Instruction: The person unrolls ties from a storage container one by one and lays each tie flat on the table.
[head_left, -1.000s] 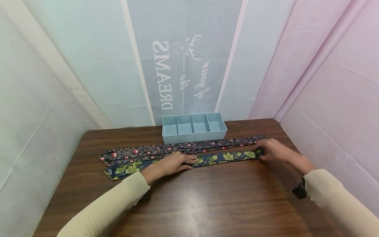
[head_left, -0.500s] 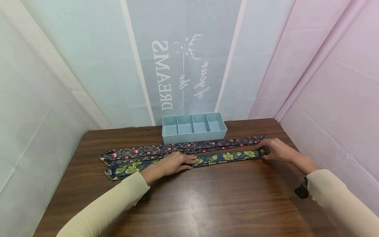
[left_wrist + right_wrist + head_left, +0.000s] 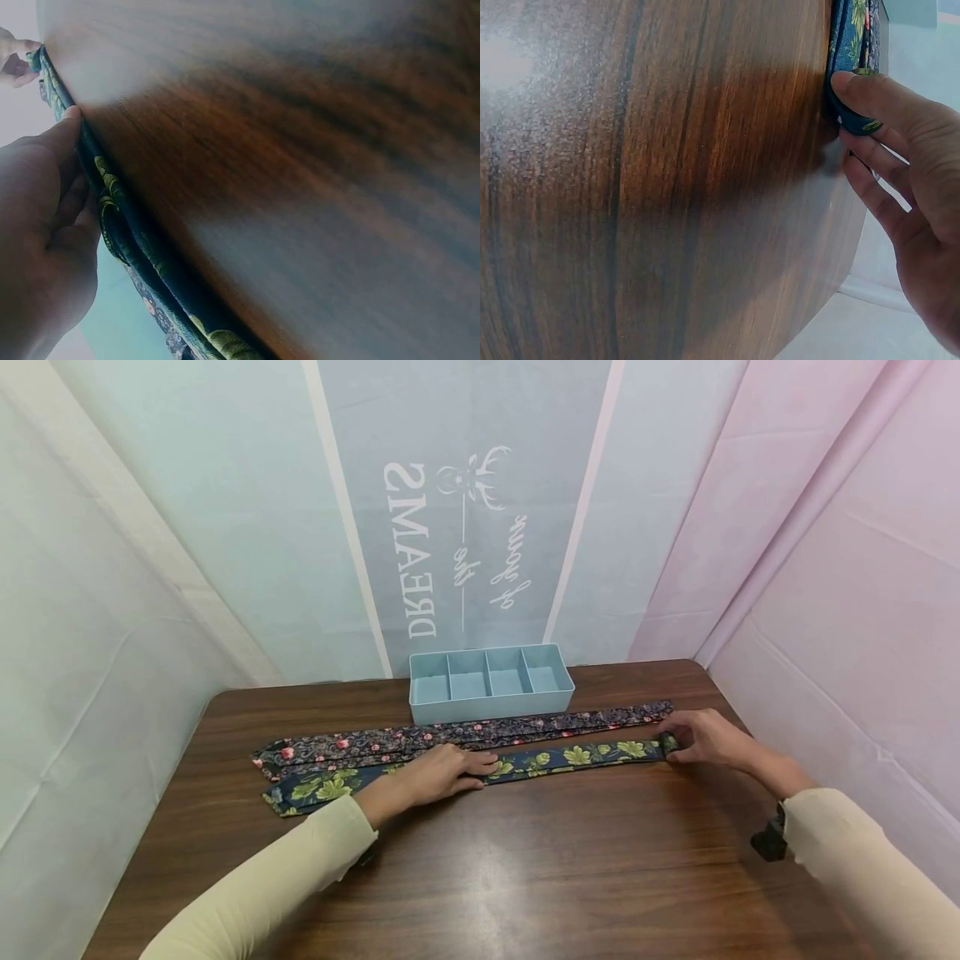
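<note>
A navy necktie with yellow-green flowers lies lengthwise across the table, its wide end at the left. My left hand rests on its middle, fingers relaxed over the fabric and thumb along the near edge. At the narrow right end, my right hand pinches the doubled-over or rolled tip between thumb and fingers; the right wrist view shows this navy bend under the thumb. Just behind lies a dark necktie with pink flowers, roughly parallel, untouched by either hand.
A light blue box with several compartments stands at the back of the brown wooden table, behind the neckties. Fabric hangings enclose the table at the back and both sides.
My right hand has shifted slightly to the right with the pinched tip of the navy necktie. The left hand stays in place on the middle.
</note>
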{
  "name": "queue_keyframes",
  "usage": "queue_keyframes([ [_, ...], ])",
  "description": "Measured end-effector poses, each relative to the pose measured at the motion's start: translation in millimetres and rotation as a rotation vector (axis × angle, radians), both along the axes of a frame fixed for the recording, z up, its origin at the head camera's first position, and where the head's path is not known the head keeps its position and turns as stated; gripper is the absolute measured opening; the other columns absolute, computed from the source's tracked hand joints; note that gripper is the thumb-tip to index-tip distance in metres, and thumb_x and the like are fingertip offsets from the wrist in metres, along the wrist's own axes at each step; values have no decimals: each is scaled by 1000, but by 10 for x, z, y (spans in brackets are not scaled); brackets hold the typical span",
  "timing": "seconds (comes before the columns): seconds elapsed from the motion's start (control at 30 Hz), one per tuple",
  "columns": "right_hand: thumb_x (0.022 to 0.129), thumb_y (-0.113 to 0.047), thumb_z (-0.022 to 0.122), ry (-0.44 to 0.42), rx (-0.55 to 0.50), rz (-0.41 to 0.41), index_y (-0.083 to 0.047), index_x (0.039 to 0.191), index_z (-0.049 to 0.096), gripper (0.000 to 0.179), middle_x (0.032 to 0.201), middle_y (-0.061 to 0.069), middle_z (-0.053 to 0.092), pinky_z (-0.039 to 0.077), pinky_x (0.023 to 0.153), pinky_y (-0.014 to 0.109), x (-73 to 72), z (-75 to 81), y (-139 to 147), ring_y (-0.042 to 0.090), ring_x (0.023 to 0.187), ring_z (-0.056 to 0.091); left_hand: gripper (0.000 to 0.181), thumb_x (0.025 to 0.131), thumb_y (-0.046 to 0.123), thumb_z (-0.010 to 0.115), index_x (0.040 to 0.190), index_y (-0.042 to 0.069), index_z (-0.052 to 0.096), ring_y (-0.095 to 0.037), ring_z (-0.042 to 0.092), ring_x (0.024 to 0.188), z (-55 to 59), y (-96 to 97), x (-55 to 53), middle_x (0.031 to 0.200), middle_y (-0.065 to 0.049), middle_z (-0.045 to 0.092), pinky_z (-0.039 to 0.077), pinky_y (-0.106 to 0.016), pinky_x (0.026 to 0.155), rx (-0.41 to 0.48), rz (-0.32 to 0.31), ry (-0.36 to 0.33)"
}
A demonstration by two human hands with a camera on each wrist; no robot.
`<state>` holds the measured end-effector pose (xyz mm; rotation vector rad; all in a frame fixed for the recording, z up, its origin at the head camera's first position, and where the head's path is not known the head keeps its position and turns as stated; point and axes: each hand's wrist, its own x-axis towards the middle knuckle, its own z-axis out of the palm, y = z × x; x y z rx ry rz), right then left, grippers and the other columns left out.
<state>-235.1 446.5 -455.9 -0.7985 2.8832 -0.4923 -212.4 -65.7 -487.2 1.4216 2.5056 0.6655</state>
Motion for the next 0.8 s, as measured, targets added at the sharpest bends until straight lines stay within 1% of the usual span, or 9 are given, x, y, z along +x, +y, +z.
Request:
queue_keyframes([
  [0.13, 76, -10, 95, 29, -1, 17, -8, 115, 79, 43, 105, 2, 78, 58, 69, 33, -9, -6, 25, 12, 84, 69, 42, 107, 21, 67, 148, 12, 62, -24, 66, 129, 12, -7, -4, 153, -7, 57, 54, -40, 108, -6, 4, -4],
  [0.23, 74, -8, 95, 51, 8, 22, -8, 114, 79, 43, 104, 3, 77, 58, 68, 34, -8, -11, 35, 12, 83, 69, 43, 106, 21, 67, 148, 12, 62, -24, 66, 129, 22, -13, -2, 153, -7, 57, 55, -40, 108, -6, 7, -9],
  [0.33, 74, -5, 95, 63, 12, 21, -7, 114, 80, 43, 108, 7, 78, 60, 72, 39, 5, -19, 43, 20, 89, 72, 42, 106, 20, 67, 147, 11, 62, -25, 67, 128, 31, -14, 4, 153, -8, 57, 55, -40, 107, -1, 3, -8],
  [0.43, 74, -4, 94, 77, 5, 38, -5, 114, 79, 42, 112, 11, 78, 62, 77, 46, 18, -21, 48, 31, 97, 74, 42, 106, 19, 67, 147, 10, 63, -25, 68, 126, 30, -13, 8, 153, -9, 58, 56, -40, 106, 3, -3, 2],
  [0.5, 75, -3, 94, 91, -1, 53, -4, 114, 79, 42, 113, 13, 77, 62, 78, 49, 26, -25, 52, 35, 100, 74, 42, 106, 19, 67, 147, 10, 63, -25, 69, 125, 28, -14, 13, 153, -9, 58, 56, -40, 106, 2, -6, 7],
  [0.57, 75, -3, 94, 99, -3, 58, -5, 113, 80, 41, 112, 13, 77, 62, 77, 48, 29, -30, 59, 34, 98, 74, 41, 106, 19, 67, 146, 10, 63, -25, 69, 125, 26, -16, 17, 153, -9, 58, 56, -40, 106, 1, -7, 9],
  [0.7, 74, -4, 95, 103, 4, 31, -7, 111, 80, 40, 111, 11, 78, 62, 74, 43, 27, -45, 85, 27, 94, 74, 40, 106, 20, 67, 145, 10, 64, -25, 67, 127, 30, -16, 20, 153, -9, 58, 55, -41, 107, -2, -3, 6],
  [0.73, 74, -4, 95, 104, 4, 23, -8, 110, 80, 39, 110, 10, 78, 62, 74, 42, 25, -46, 92, 25, 92, 74, 40, 106, 20, 67, 145, 9, 65, -25, 67, 127, 30, -15, 20, 152, -9, 58, 55, -41, 107, 0, -4, 11],
  [0.8, 73, -5, 95, 107, 0, 11, -8, 109, 79, 39, 102, 7, 78, 60, 70, 38, 20, -50, 108, 19, 85, 71, 40, 106, 20, 67, 144, 9, 65, -24, 67, 128, 26, -13, 17, 152, -8, 58, 55, -41, 107, -3, -2, 16],
])
